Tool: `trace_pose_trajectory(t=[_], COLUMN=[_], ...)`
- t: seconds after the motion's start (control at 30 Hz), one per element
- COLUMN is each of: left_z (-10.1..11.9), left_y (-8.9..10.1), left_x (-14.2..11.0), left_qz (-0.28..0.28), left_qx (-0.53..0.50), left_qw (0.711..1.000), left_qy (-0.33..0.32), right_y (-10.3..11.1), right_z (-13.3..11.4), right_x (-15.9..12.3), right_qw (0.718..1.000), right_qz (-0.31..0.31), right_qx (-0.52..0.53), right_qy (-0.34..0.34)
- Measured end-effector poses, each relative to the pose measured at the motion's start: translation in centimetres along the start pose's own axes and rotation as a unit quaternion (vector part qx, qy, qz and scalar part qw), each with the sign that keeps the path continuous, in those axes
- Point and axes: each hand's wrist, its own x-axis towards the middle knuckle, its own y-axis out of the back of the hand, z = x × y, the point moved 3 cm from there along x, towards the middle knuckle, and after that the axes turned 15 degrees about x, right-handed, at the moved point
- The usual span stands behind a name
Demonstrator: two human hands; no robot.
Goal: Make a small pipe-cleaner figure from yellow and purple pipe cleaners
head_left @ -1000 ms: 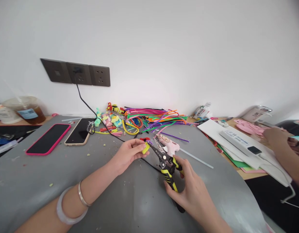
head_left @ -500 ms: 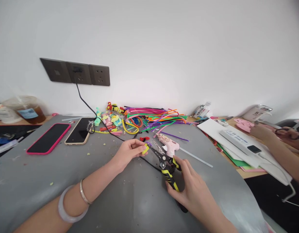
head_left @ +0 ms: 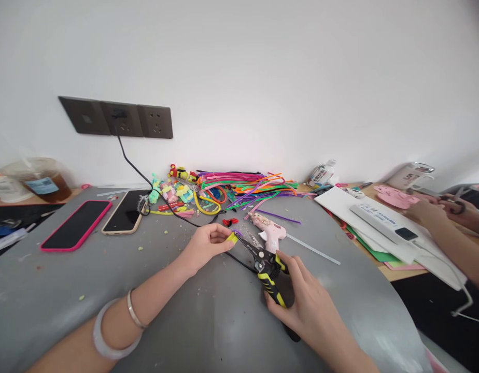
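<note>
Between thumb and fingers, my left hand (head_left: 208,243) pinches a small yellow and purple pipe-cleaner piece (head_left: 232,238). My right hand (head_left: 307,295) is wrapped round the black and yellow handles of a pair of pliers (head_left: 265,261). The narrow jaws of the pliers reach the purple part of the piece at my left fingertips; whether they grip it is too small to tell. Just behind lies a small red piece (head_left: 230,221). A pink glue gun (head_left: 270,230) with a clear glue stick (head_left: 315,248) rests beyond the pliers.
Bundled coloured pipe cleaners (head_left: 243,186) and small figures (head_left: 177,191) lie by the wall. Two phones (head_left: 76,225) are at left, crossed nearby by a black cord (head_left: 126,155). Papers and a white device (head_left: 379,220) sit at right, where another person's hands (head_left: 426,212) hold scissors by pink material.
The camera view has shifted slightly. My hands, the pliers and the small piece stay nearly in place. At right, the other person's hands have moved a little.
</note>
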Motion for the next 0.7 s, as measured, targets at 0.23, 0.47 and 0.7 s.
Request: trace_pose_trajectory(t=[0.23, 0.47, 0.7], left_z=[0.16, 0.15, 0.0], left_y=[0.09, 0.09, -0.06], left_x=[-0.15, -0.14, -0.06], left_qz=[0.028, 0.034, 0.055], left_qx=[0.055, 0.096, 0.151], left_qw=[0.997, 0.993, 0.985], left_qy=[-0.035, -0.053, -0.068], right_y=[-0.48, -0.53, -0.58], right_z=[0.26, -0.1, -0.67], right_x=[-0.44, -0.65, -0.76], right_qw=[1.0, 1.0, 0.997], right_qz=[0.005, 0.01, 0.013], right_qx=[-0.011, -0.02, -0.07], right_qy=[-0.002, -0.003, 0.001])
